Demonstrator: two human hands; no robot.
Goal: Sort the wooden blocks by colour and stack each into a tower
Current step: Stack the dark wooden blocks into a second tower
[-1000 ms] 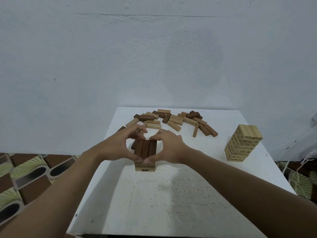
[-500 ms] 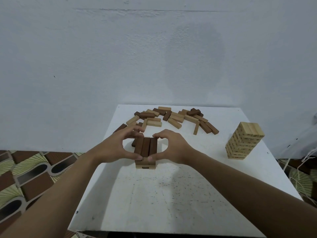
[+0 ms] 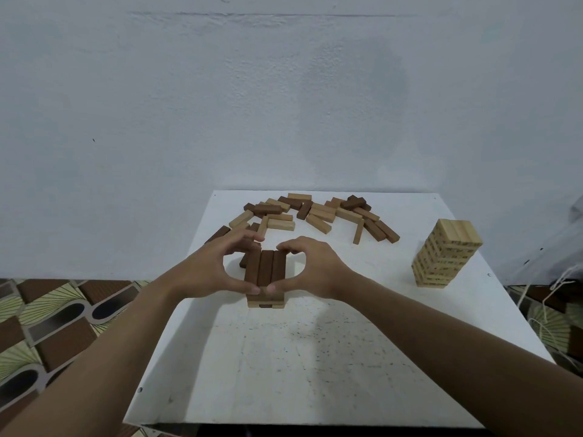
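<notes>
The dark stack (image 3: pixel 264 269) stood near the middle of the white counter (image 3: pixel 315 357). Its top layer was three dark brown blocks laid side by side, long ends running from 6 to 12 o'clock. Under them sat a layer of pale blocks (image 3: pixel 265 301), and a dark block end showed at the very bottom. The left hand (image 3: pixel 205 270) held the stack from 9 o'clock and the right hand (image 3: pixel 319 269) from 3 o'clock. On each hand the fingers (image 3: pixel 250 237) curled round the far end of the top layer and the thumb pressed the near end, so the two thumb tips met at 6 o'clock. Loose blocks (image 3: pixel 315 214), pale and dark brown mixed, lay scattered flat across the far edge of the counter, from 11 to 1 o'clock of the stack. A few of them lay just behind the left hand. At about 3 o'clock, well apart, a pale tower (image 3: pixel 446 255) of many layers stood upright near the counter's right edge. Faint dark marks ran along the sides of its blocks, too small to read.
</notes>
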